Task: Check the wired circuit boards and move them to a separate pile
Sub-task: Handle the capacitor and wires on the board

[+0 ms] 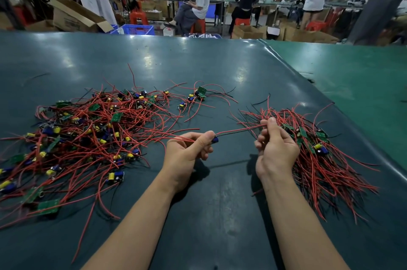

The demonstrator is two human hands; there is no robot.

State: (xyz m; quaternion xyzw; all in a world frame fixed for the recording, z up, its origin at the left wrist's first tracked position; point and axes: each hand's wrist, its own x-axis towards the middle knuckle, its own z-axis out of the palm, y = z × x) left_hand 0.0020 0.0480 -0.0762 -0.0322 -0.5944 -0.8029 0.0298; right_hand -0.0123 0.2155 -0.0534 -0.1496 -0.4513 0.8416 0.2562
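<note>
left hand (187, 151): fingers curled, pinching | right hand (275, 144): fingers curled (thumb up), pinching | forearms bare, raised

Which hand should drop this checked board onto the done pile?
Probably the right hand. It pinches the board's wires right beside the right-side pile. The left hand holds the board end, farther from that pile.

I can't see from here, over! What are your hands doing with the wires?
Left hand pinches a wired board. Right hand grips its wires, stretched taut. Checked pile right. Nothing blocking.
</note>
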